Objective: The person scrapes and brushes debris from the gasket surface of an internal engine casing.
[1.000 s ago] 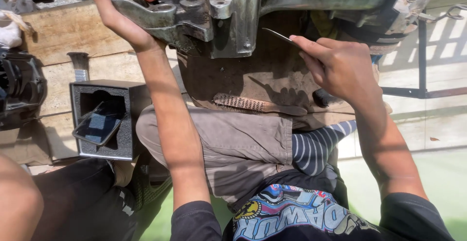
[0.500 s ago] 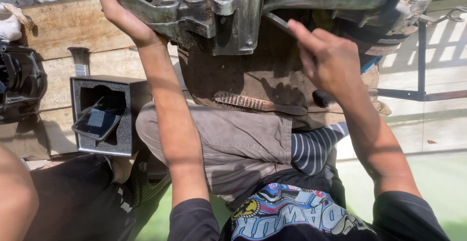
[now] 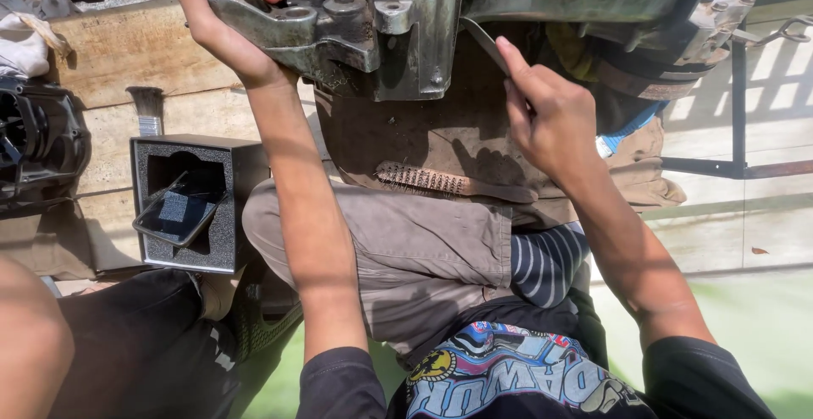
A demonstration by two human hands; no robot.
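Sunlit concrete behind. My left hand [image 3: 222, 13] grips the engine casing [image 3: 381, 21]; right hand [image 3: 550, 114] pinches a thin blade [image 3: 484, 40] against it. Blade could slip toward my fingers.

A dull silver-grey metal engine casing [image 3: 381, 21], smeared with dark grime, is seen above a brown stained cloth [image 3: 432, 144]. A wire brush [image 3: 440, 182] with pale bristles and a brown handle is laid on it. Grey-brown shorts [image 3: 406, 250] and a navy sleeve with white stripes [image 3: 546, 262] are shown below. A black foam-lined box [image 3: 190, 203] is set against pale wooden boards [image 3: 127, 55]. A black shirt with a multicoloured print [image 3: 508, 377] is worn.
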